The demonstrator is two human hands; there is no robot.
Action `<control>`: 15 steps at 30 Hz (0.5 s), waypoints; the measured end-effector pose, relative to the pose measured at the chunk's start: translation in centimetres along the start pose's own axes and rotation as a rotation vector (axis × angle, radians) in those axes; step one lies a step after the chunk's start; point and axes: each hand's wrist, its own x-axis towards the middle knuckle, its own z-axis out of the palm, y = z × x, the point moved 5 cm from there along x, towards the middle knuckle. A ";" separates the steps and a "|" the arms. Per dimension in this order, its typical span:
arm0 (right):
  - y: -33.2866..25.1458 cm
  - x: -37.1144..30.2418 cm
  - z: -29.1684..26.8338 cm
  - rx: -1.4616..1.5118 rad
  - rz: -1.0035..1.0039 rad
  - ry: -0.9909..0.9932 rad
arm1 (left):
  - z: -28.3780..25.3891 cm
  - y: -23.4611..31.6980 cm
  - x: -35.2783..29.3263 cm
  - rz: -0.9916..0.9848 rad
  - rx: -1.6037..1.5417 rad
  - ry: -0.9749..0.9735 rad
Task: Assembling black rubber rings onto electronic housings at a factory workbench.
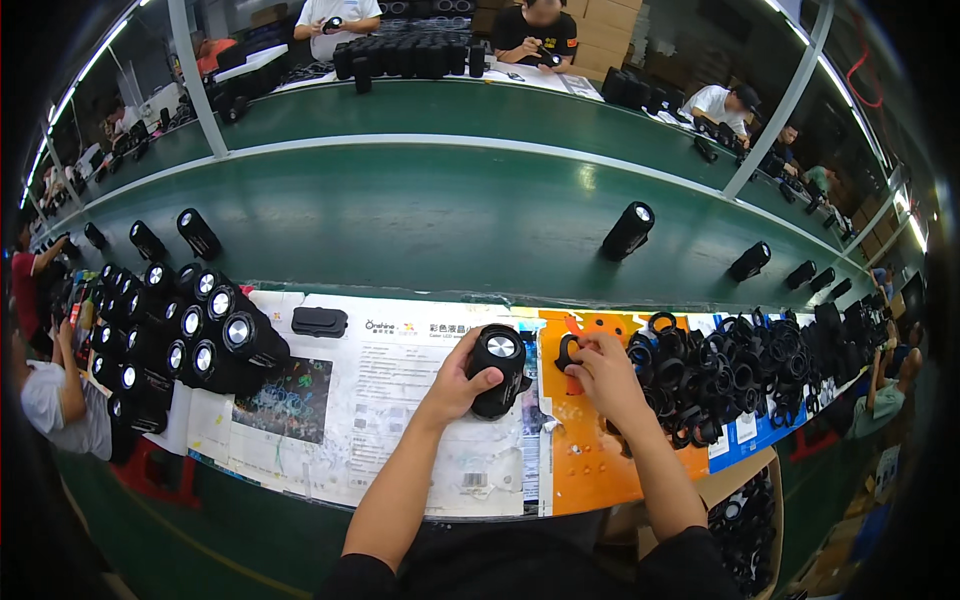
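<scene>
My left hand (452, 388) is closed round a black cylindrical speaker (497, 372) with a shiny silver disc on its upward end. It holds the speaker upright over the white printed sheet (385, 440) in front of me. Just to the right, my right hand (606, 372) pinches a black ring (567, 352) between thumb and fingers, above an orange sheet (580, 470). The ring and the speaker are apart. Beside my right hand lies a heap of similar black rings (725, 375), spreading to the right along the bench.
Several finished-looking black speakers (240, 335) stand crowded at the left. A flat black oblong part (320, 321) lies near the sheet's far edge. Beyond runs a green conveyor (400, 230) carrying spaced speakers (628, 231). An open carton (732, 482) of black parts sits below right. Co-workers sit around.
</scene>
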 end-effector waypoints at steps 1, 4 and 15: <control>0.1 0.4 -0.5 0.001 -0.004 0.002 | 0.3 0.2 0.0 -0.039 -0.024 -0.038; -1.3 3.4 -2.6 0.437 -0.019 -0.218 | 0.5 0.1 0.0 -0.094 -0.048 -0.100; -9.3 10.3 -6.6 0.409 -0.430 -0.589 | 0.9 0.3 -0.2 -0.150 -0.094 -0.173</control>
